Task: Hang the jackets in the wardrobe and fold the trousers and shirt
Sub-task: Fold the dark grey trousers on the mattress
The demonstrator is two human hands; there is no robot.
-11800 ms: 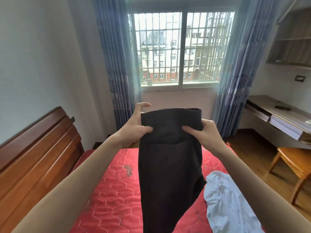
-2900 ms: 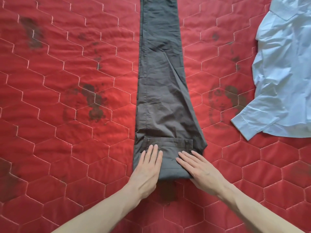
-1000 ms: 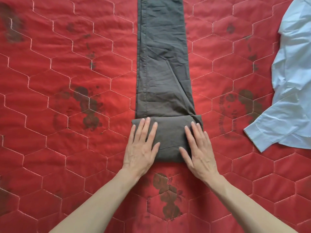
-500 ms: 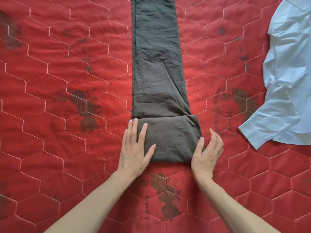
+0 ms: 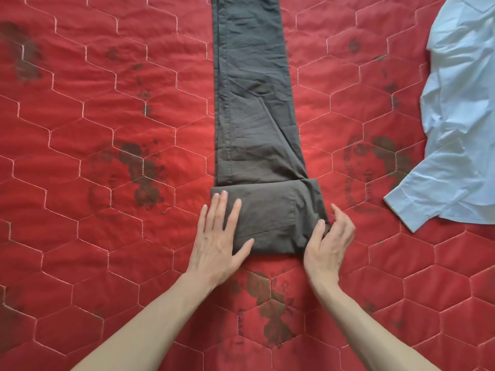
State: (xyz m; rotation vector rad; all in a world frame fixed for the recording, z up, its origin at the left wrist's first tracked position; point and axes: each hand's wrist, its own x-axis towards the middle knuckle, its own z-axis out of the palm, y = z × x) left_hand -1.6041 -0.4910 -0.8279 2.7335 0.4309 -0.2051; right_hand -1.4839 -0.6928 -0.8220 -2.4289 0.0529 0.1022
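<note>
So the red quilted bedspread [image 5: 107, 236] fills the view, with the dark trousers [image 5: 254, 103] laid lengthwise down the middle, near end folded over. Light blue shirt [image 5: 460, 116] sits crumpled well off to the right. Left hand [image 5: 219, 239] lies flat, fingers straight, on the fold's left side. Right hand [image 5: 329, 242] curls at the fold's right edge, fingertips pinching the cloth.
</note>
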